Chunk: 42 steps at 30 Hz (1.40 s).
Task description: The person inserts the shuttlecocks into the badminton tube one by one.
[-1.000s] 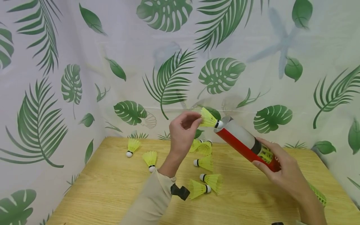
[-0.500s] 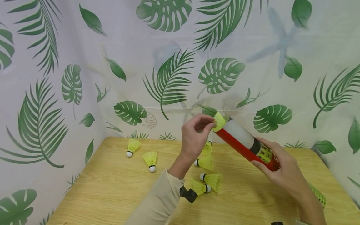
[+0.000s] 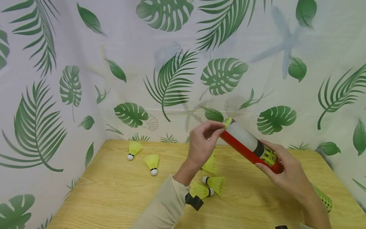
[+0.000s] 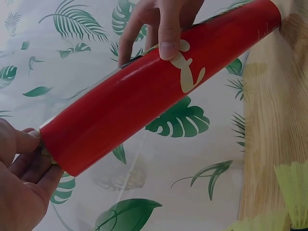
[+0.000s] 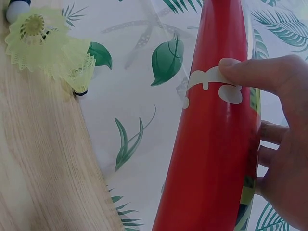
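A red and grey shuttlecock tube (image 3: 238, 144) is held tilted above the table, its mouth at the upper left. My right hand (image 3: 290, 176) grips it near the lower end, thumb on one side and fingers around the other; in the right wrist view the thumb presses the red wall (image 5: 204, 125). At the mouth, my left hand (image 3: 204, 140) pinches the skirt rim of a yellow shuttlecock (image 3: 227, 122). Most of that shuttlecock is hidden inside the tube. Through the tube's clear window, yellow shuttlecock skirts (image 3: 269, 156) show near my right hand.
Two yellow shuttlecocks with white tips, one farther back (image 3: 134, 149) and one nearer (image 3: 152, 163), lie on the wooden table (image 3: 108, 190). Several more (image 3: 215, 184) lie below the left wrist. A yellow-green perforated object (image 3: 323, 198) is partly behind the right forearm. Leaf-print cloth (image 3: 177, 79) hangs behind.
My left hand has moved right and slightly down, sliding the shuttlecock from the tube's mouth almost wholly inside. My right hand and the tube have stayed nearly still.
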{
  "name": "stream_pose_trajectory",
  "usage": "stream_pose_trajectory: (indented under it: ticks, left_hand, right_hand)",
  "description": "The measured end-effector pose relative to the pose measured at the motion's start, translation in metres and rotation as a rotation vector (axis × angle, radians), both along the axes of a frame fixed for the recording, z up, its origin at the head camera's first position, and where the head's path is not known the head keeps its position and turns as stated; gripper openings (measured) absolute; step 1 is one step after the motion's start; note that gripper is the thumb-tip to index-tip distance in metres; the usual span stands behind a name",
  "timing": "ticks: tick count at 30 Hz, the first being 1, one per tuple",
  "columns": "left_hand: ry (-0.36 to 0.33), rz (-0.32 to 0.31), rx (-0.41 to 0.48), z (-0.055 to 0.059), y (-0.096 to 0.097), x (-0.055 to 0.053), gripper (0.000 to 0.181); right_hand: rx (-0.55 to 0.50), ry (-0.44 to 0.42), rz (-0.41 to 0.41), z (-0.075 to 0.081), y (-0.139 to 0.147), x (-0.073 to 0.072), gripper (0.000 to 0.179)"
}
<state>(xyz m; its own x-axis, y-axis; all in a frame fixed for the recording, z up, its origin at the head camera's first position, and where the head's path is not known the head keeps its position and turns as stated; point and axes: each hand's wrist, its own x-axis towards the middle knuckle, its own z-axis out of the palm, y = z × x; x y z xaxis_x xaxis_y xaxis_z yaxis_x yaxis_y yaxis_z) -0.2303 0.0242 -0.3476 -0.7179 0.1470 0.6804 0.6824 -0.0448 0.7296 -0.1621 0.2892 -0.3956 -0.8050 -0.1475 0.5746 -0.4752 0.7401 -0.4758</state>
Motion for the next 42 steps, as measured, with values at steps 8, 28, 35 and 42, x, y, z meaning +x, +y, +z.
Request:
stream_pose_trajectory:
  ticks: [8, 28, 35, 42]
  left_hand:
    - [0.003, -0.028, 0.027, -0.005, 0.002, 0.003, 0.013]
    - [-0.042, -0.061, 0.023, -0.013, 0.002, 0.003, 0.014]
    - [-0.033, -0.097, 0.037, -0.016, -0.013, 0.007, 0.018]
    - [-0.009, -0.022, 0.052, -0.021, -0.048, 0.013, 0.019]
  right_hand:
    - [-0.001, -0.021, -0.012, 0.0, 0.0, 0.0, 0.085]
    - [0.026, 0.01, 0.018, 0.003, 0.002, -0.003, 0.084]
    - [0.035, -0.004, 0.011, 0.002, 0.001, -0.004, 0.084]
    - [0.023, 0.015, -0.011, 0.0, 0.007, -0.001, 0.087]
